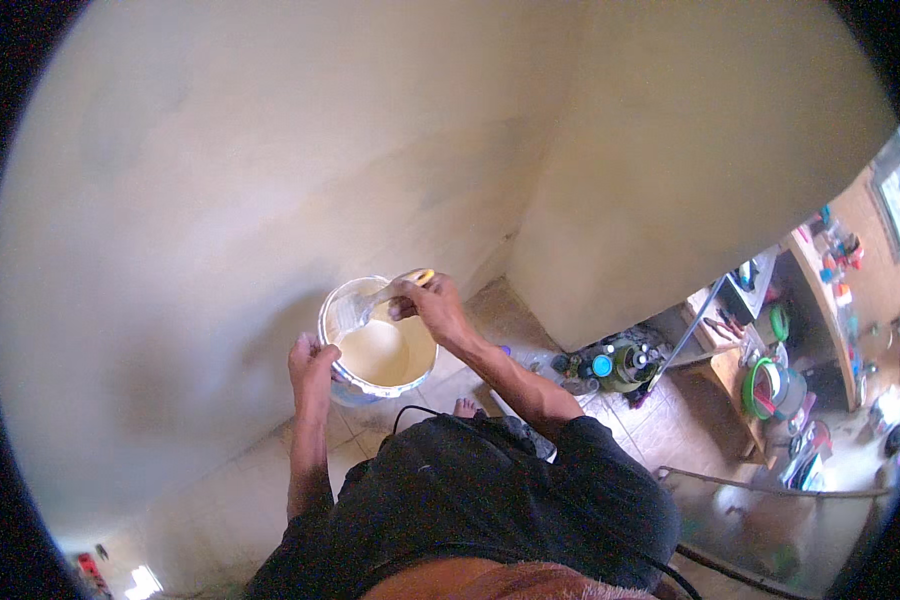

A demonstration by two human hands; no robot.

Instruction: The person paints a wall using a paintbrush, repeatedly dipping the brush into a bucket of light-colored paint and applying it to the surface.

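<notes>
A round white bucket (358, 392) is held up in front of me, with cream-coloured paint (378, 352) inside. My left hand (313, 362) grips its left rim, the thumb over the edge. In my right hand (428, 303) is a paintbrush (368, 303) with a yellow handle end. Its pale, paint-coated bristles point left and lie over the far left part of the bucket's opening. Whether the bristles touch the inner wall I cannot tell.
A cream wall (220, 180) rises ahead and meets another wall (690, 170) at a corner to the right. Bottles and jars (625, 367) stand on the tiled floor (660, 420). Farther right are a green basin (758, 388) and cluttered shelves (820, 290).
</notes>
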